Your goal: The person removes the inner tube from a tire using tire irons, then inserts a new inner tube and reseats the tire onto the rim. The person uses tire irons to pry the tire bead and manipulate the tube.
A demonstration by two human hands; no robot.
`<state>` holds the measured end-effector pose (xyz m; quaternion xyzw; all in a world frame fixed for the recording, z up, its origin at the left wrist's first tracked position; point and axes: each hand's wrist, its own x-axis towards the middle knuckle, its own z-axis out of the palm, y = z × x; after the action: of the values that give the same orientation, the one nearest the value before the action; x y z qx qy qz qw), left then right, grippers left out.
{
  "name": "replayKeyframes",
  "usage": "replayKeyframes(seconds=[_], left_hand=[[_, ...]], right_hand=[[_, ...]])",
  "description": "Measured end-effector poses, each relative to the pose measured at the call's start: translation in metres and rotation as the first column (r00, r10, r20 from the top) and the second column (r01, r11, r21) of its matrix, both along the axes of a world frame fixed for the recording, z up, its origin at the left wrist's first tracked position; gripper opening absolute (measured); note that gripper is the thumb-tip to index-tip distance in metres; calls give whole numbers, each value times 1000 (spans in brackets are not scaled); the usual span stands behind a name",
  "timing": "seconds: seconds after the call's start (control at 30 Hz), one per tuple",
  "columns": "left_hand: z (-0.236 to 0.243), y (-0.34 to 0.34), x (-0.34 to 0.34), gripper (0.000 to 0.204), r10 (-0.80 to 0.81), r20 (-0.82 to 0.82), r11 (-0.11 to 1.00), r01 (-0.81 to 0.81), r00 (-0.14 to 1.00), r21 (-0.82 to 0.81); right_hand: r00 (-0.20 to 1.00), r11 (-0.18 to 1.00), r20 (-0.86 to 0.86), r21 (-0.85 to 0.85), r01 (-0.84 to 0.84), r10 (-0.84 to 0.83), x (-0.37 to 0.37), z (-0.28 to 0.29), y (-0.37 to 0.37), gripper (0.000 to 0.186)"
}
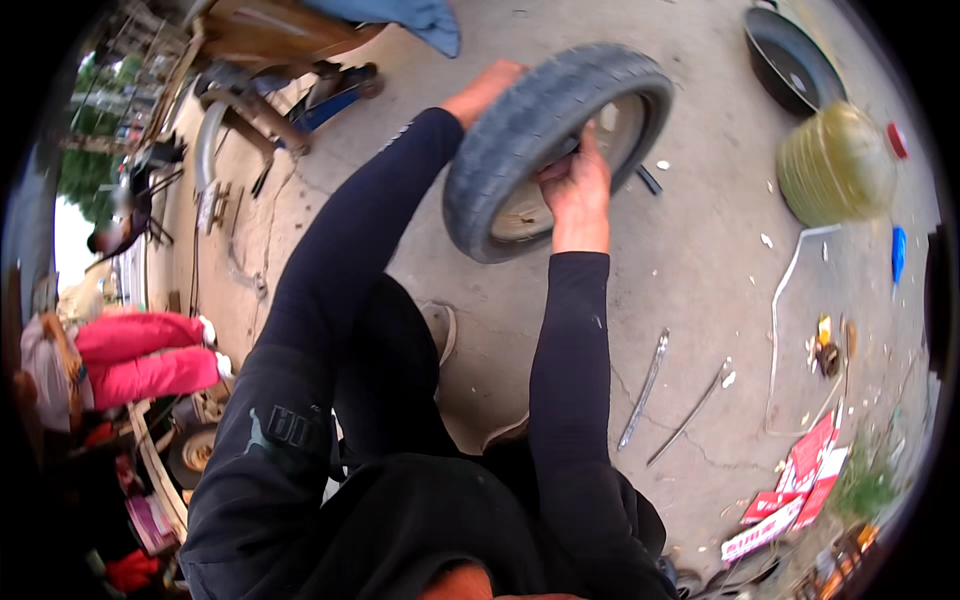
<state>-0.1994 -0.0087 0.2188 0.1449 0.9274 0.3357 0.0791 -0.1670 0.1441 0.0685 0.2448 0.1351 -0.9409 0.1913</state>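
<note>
A small wheel with a worn grey-black tyre (pixel 490 160) and a pale, dirty rim (pixel 522 216) is held tilted in front of me. My left hand (pixel 487 92) is at its far left side, against the tyre, with the fingers hidden behind it. Through the open face of the wheel reaches my right hand (pixel 578 185), its fingers closed around the middle near the hub. The thumb points upward there. Whether the wheel's lower edge touches the ground I cannot tell.
Two metal levers (pixel 644 390) lie on the concrete at right. Farther off are a black basin (pixel 793 62), a yellowish plastic jug (pixel 835 168) with a red cap and red-white cardboard (pixel 800 480). A metal stand (pixel 260 115) is at upper left. A person in pink trousers (pixel 145 355) is at left.
</note>
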Motion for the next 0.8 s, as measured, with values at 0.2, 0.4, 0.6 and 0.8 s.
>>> replayKeyframes(seconds=[0.2,0.4,0.6,0.8], left_hand=[[-16,22,-3,24,221,276,938,-281,935,202],[-26,28,-20,28,95,289,929,-189,953,318],[-37,11,-34,26,90,270,977,-138,959,165],[-41,-16,-7,24,12,101,927,-49,995,371]], right_hand=[[945,959,-171,-2,-282,278,48,54,90,51],[874,661,-55,679,-321,482,68,72,142,52],[885,661,57,643,-386,462,171,21,167,48],[919,883,145,256,-393,367,285,-42,117,55]])
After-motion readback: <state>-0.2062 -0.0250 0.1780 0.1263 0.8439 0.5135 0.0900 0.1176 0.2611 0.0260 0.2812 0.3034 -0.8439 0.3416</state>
